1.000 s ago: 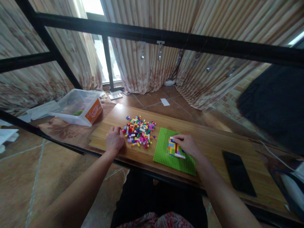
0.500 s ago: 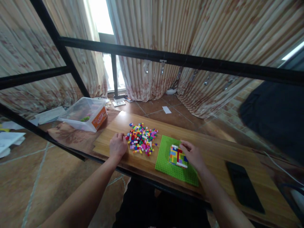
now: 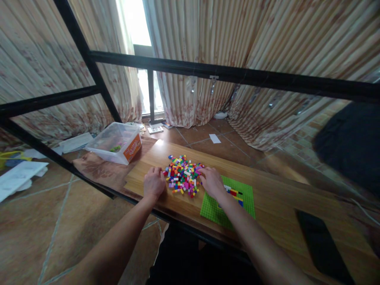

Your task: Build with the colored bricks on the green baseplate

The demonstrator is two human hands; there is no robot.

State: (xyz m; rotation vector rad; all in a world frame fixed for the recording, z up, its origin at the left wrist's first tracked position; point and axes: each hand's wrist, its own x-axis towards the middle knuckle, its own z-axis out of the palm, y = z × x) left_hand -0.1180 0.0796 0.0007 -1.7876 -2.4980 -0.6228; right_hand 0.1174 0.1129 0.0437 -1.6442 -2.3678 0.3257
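A: Where do the bricks lie?
B: The loose heap of small multicoloured plastic bricks [image 3: 184, 174] sits on the long brown wooden counter [image 3: 276, 202], just left of the flat green studded plastic baseplate [image 3: 248, 192].
A: And the hands?
B: The left hand [image 3: 154, 182] rests at the heap's left edge, fingers curled; the right hand [image 3: 211, 182] reaches its right edge, fingers drawn narrow. I cannot tell whether either grips a brick.
A: Which way does the baseplate point?
B: Studs up, its far edge slanting nearer toward the right, much like the counter's long axis.
A: Anything on it?
B: A low multicoloured build of joined plastic bricks [image 3: 240, 201], partly hidden by the right forearm [image 3: 246, 229]. Its far row slants the same way.
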